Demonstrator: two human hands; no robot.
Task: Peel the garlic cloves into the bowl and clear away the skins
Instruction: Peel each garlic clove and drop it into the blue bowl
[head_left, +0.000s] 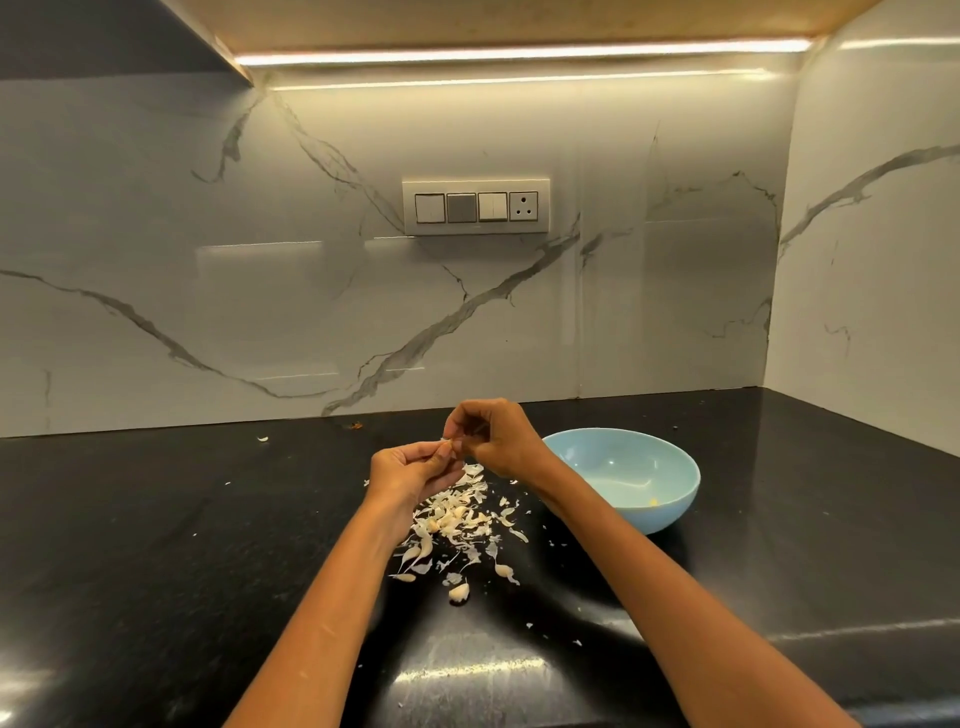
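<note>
Marble-patterned wall panels (363, 291) cover the back and right side of the corner, lit from above by a light strip (519, 52) under the cabinet. A switch plate (476, 206) with three switches and a socket is mounted at mid-wall.

The black countertop (156, 545) runs across the lower frame, glossy and speckled with small white flakes.

A pale blue bowl (670, 499) stands upright on the counter to the right of the hands, just beside the right forearm. Its interior shows one small yellowish piece near the bottom (too small to identify with certainty).

A heap of garlic skins (457, 514) lies on the counter below and between the two hands, scattered loosely toward the near edge. One garlic clove (459, 592) sits apart at the near end of the scatter, skin apparently still on.

The left hand (410, 470) is raised above the heap, fingers curled, thumb and fingertips pinching a small pale item. The right hand (488, 436) is just above and beside it, fingers bent inward, fingertips meeting the same item at the point where the hands touch.

The item held (447, 446) shows only as a pale sliver; whether it is clove or skin cannot be told.
</note>
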